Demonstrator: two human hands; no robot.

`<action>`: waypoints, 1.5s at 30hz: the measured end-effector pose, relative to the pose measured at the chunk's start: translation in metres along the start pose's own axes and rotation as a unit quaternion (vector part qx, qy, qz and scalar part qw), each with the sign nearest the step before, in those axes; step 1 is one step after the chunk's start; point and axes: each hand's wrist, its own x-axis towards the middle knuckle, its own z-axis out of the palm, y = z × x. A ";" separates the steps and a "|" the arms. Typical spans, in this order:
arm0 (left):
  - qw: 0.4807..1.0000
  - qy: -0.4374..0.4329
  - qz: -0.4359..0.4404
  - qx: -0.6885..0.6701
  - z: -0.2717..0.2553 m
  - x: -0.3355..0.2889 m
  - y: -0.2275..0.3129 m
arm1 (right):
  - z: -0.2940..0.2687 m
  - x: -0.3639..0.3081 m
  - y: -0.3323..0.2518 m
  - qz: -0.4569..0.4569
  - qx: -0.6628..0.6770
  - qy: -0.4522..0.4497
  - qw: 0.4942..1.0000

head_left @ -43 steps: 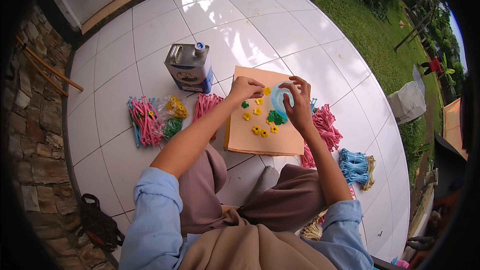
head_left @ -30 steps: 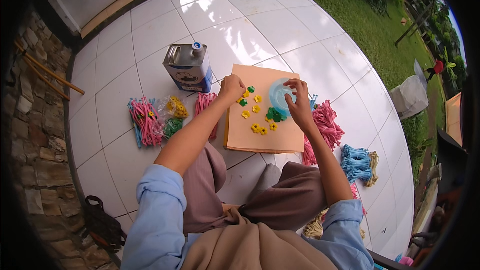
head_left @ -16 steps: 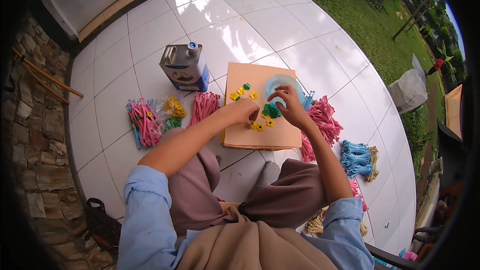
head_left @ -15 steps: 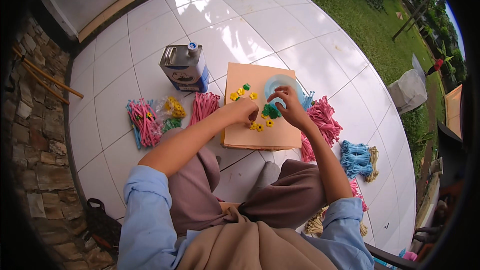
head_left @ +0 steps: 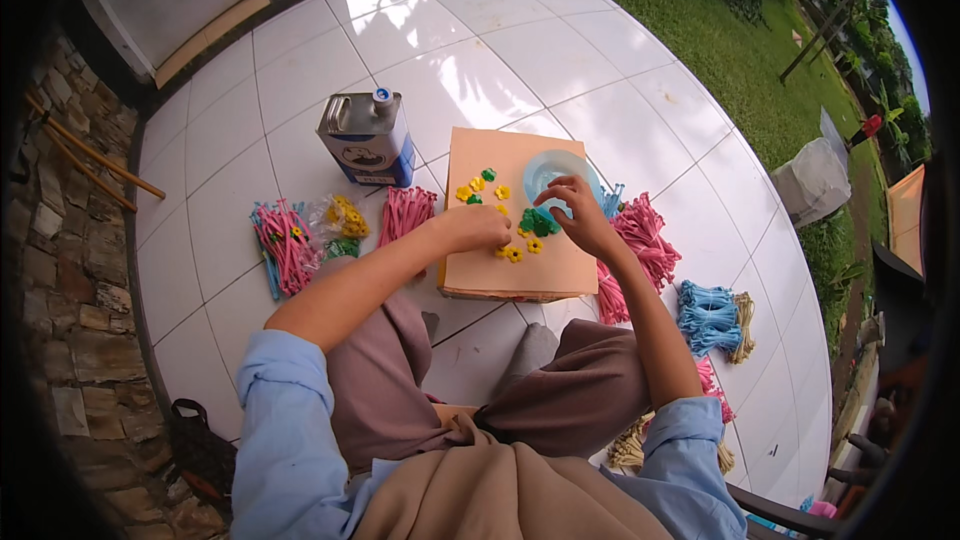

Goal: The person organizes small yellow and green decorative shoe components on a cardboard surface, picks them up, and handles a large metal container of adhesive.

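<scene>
My left hand [head_left: 482, 228] is over the middle of a cardboard box [head_left: 560, 275], fingers bent down and pressed together beside small yellow plastic flowers [head_left: 515, 254]. Whatever is between its fingertips is too small to make out. Curled above the box's right side, my right hand [head_left: 580, 212] has its thumb and fingers apart, with nothing visible between them. Just below its fingertips lies a cluster of green leaf-like plastic pieces [head_left: 540, 224]. A pale blue round dish [head_left: 540, 168] sits behind the right hand, partly covered by it. More yellow flowers [head_left: 466, 192] and green pieces [head_left: 488, 175] lie toward the far left.
A blue-and-silver metal can [head_left: 368, 140] stands beyond the box's left. Pink strip bundles [head_left: 407, 215], plastic bags of yellow and green pieces [head_left: 343, 220], and blue bundles [head_left: 710, 318] rest on white tiles. A stone wall [head_left: 85, 340] is left, grass [head_left: 640, 0] right.
My left hand has shifted slightly left across the box, baring a yellow flower near its fingertips. The right hand stays nearly where it was.
</scene>
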 end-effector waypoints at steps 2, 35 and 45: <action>1.000 -0.015 0.005 -0.016 -0.003 -0.001 0.000 | 0.000 0.000 -0.003 -0.010 -0.013 -0.017 1.000; 0.905 0.094 -0.315 -0.270 0.008 -0.008 0.002 | 0.004 0.006 -0.029 -0.119 -0.122 0.082 0.982; 0.984 0.066 -0.058 -0.158 0.014 0.008 0.028 | -0.003 0.002 -0.022 -0.055 -0.047 0.057 0.996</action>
